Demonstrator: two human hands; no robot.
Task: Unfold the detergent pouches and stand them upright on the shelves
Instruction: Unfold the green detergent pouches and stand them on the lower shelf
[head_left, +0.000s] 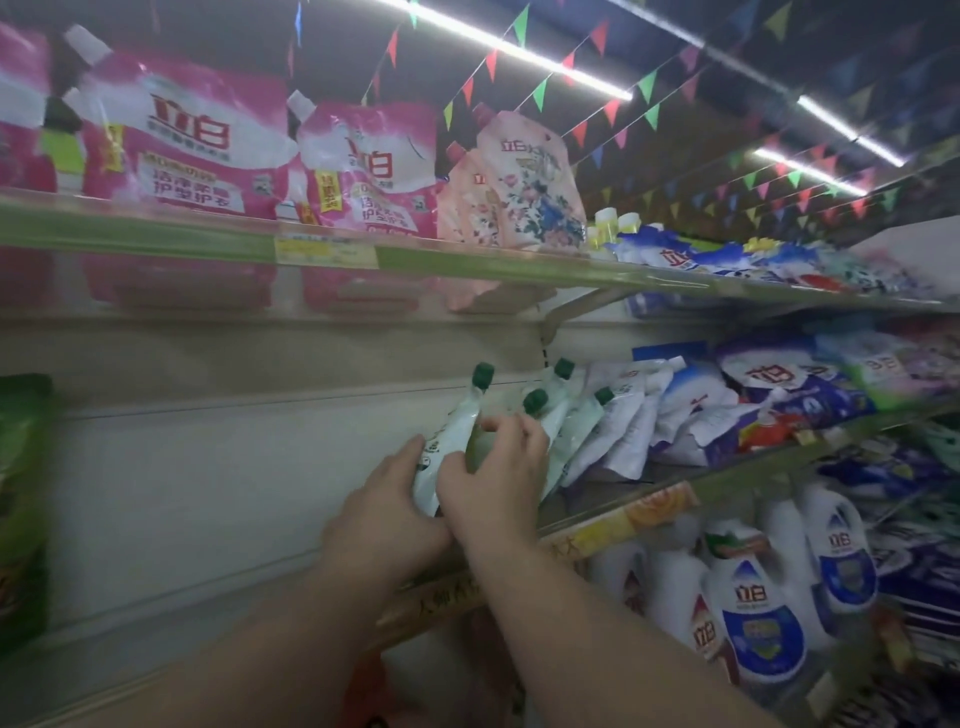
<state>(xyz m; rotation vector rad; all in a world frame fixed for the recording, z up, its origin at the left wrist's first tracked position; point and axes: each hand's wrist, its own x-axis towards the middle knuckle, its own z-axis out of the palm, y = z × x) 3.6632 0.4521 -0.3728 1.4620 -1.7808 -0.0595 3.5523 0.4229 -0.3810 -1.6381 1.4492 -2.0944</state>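
Head view, both hands (387, 512) (491, 480) gripping pouch (449, 428)

Glossy, crinkled plastic film on the green-capped pouch (447, 441) at centre frame; same shiny film on the pink pouches (182, 150) upper left; smooth hard plastic on the white bottles (753, 613) lower right.

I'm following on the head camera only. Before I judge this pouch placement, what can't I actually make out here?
Head view:
- Bottom of the green-capped pouch: covered by the left hand and right hand, so whether it stands on the middle shelf is unknown.
- Its label print: blurred, partly covered.
- Price tag on the top shelf: too blurred to read.
- Green pack: cut off by the left edge.
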